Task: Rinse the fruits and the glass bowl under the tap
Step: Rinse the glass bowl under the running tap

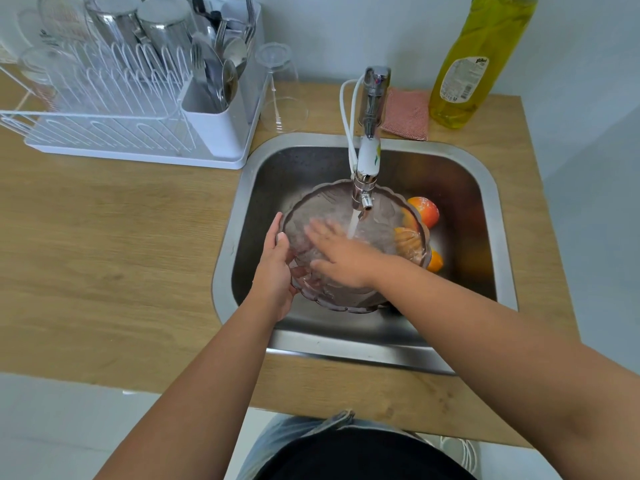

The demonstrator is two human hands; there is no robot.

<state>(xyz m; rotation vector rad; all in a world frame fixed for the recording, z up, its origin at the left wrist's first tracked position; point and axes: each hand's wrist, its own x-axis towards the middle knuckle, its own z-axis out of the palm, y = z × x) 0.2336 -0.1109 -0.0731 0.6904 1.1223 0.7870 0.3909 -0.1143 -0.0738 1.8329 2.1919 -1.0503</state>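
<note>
A scalloped glass bowl (322,202) is held over the steel sink (485,188) under the tap (369,157), with water running into it. My left hand (275,271) grips the bowl's left rim. My right hand (341,252) lies flat inside the bowl with fingers spread, right beside the stream. An apple (424,209) and an orange (435,261) lie on the sink floor to the right of the bowl. More fruit shows blurred through the glass.
A white dish rack (138,147) with glasses and cutlery stands at the back left on the wooden counter (104,254). An upturned wine glass (282,95), a pink cloth (408,114) and a yellow detergent bottle (474,60) stand behind the sink.
</note>
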